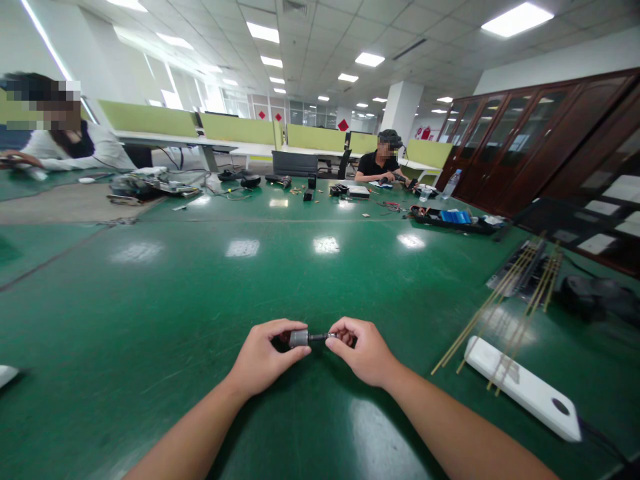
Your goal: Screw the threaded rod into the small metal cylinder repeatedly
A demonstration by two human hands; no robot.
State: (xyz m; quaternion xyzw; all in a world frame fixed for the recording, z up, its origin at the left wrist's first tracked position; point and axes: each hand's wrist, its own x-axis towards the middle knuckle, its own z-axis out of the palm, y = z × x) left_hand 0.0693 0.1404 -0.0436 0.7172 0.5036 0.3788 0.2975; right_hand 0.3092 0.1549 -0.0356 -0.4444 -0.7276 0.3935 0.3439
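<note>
A small grey metal cylinder [299, 338] with a thin dark shaft [317, 337] lies level between my two hands, over the near part of the table; it looks like a small motor. My left hand [265, 353] grips the cylinder from the left, thumb below and fingers above and behind. At the other end, my right hand [363, 348] pinches the tip of the shaft between thumb and curled fingers. Whether the shaft and cylinder are one piece, I cannot tell. The fingertips partly cover both ends.
Thin wooden sticks [463, 333] lie on the right, partly across a white power strip [525, 390]. Toward the back are a black tray with blue packs [455, 217], a bottle [451, 183] and electronic parts [150, 183]. Two people sit at the far side and far left.
</note>
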